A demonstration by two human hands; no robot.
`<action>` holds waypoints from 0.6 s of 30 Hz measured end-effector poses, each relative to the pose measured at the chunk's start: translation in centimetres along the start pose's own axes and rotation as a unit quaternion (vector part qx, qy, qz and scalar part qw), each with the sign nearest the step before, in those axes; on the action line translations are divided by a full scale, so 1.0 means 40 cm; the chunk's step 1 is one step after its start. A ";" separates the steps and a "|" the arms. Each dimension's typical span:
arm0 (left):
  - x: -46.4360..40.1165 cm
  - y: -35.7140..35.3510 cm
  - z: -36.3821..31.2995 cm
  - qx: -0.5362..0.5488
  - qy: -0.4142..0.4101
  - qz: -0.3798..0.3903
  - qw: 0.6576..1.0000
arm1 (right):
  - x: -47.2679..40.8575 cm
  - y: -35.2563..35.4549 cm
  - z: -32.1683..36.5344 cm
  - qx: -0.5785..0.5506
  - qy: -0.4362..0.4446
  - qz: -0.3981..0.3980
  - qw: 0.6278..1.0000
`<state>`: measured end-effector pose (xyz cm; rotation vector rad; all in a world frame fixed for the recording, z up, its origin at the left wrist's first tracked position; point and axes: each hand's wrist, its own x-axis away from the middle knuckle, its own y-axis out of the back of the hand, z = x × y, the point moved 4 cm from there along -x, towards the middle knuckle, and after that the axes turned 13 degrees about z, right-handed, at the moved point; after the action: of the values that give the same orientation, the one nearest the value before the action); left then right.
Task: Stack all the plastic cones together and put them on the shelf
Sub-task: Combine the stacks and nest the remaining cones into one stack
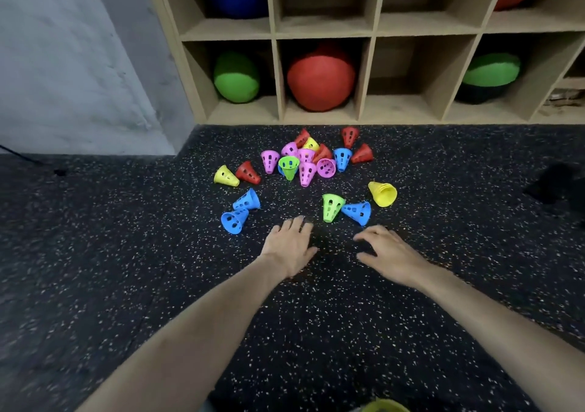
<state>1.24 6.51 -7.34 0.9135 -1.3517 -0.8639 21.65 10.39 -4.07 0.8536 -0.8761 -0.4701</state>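
nearest, both hands spread flat and holding nothing: left hand (pixel 289 247) and right hand (pixel 391 255) low over the speckled floor (pixel 126 285), apart. just beyond the fingertips, a green cone (pixel 331 207) with its narrow tip pointing back toward the hands, beside a blue cone (pixel 357 212) lying sideways. farther out, the main heap of cones (pixel 305 161), tips every way. probably light, stiff, holed plastic; best pinched at the wide rim. behind, the shelf (pixel 368 79), one lower cubby bare.
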 end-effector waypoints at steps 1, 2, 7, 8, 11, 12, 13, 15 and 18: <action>-0.015 -0.011 0.036 0.018 0.011 -0.006 1.000 | -0.016 -0.006 -0.001 -0.009 0.009 0.002 1.000; -0.028 -0.025 0.077 0.036 0.020 -0.010 0.999 | -0.033 -0.011 -0.002 -0.017 0.017 0.004 1.000; -0.057 -0.142 0.288 0.110 0.104 -0.017 0.988 | -0.121 -0.063 -0.020 -0.036 0.023 0.022 0.999; -0.057 -0.163 0.319 0.126 0.126 -0.026 0.984 | -0.137 -0.079 -0.027 -0.040 0.020 0.030 0.999; -0.056 -0.206 0.380 0.186 0.180 -0.059 0.964 | -0.179 -0.141 -0.048 -0.038 0.006 0.076 0.996; -0.061 -0.222 0.393 0.212 0.189 -0.060 0.957 | -0.191 -0.165 -0.059 -0.033 -0.003 0.100 0.994; -0.069 -0.239 0.405 0.239 0.193 -0.058 0.950 | -0.201 -0.188 -0.071 -0.030 -0.015 0.124 0.992; -0.091 -0.268 0.424 0.292 0.191 -0.052 0.936 | -0.216 -0.232 -0.097 -0.031 -0.041 0.164 0.985; -0.128 -0.286 0.442 0.356 0.174 -0.054 0.917 | -0.225 -0.282 -0.131 -0.032 -0.068 0.207 0.975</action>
<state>-16.49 5.78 -19.75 1.6305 -1.3136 -0.2378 20.51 12.12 -19.28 0.5628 -1.1277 -0.1911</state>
